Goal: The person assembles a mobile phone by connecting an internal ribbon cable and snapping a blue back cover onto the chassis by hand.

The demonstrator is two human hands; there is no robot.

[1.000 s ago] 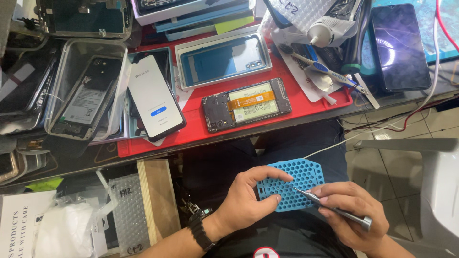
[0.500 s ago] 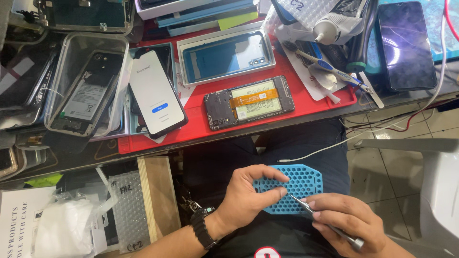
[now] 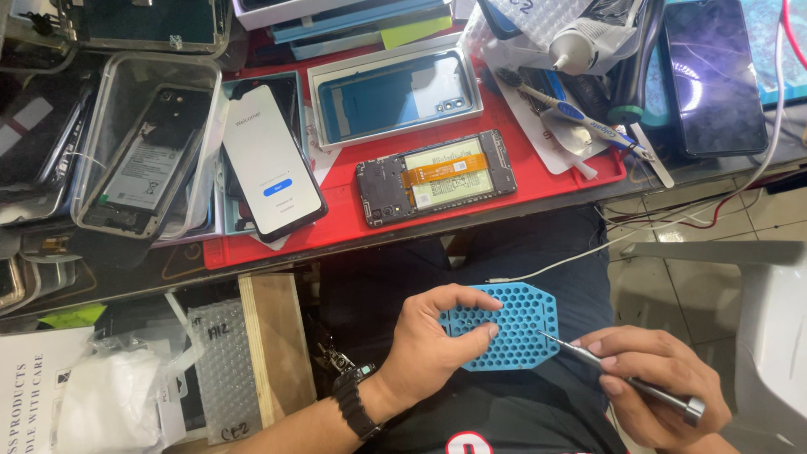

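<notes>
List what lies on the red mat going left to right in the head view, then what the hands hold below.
White-screened phone → opened phone with orange ribbon cable → toothbrush. Below: left hand → blue honeycomb tray → screwdriver in right hand.

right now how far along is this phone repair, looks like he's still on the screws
Done: the opened phone lies on the red mat with its back off, board and orange flex bare; the blue back cover sits apart above it. In hand: the left hand holds the blue honeycomb screw tray over the lap, and the right hand touches a screwdriver tip to it. Left: the phone is not closed up.
</notes>
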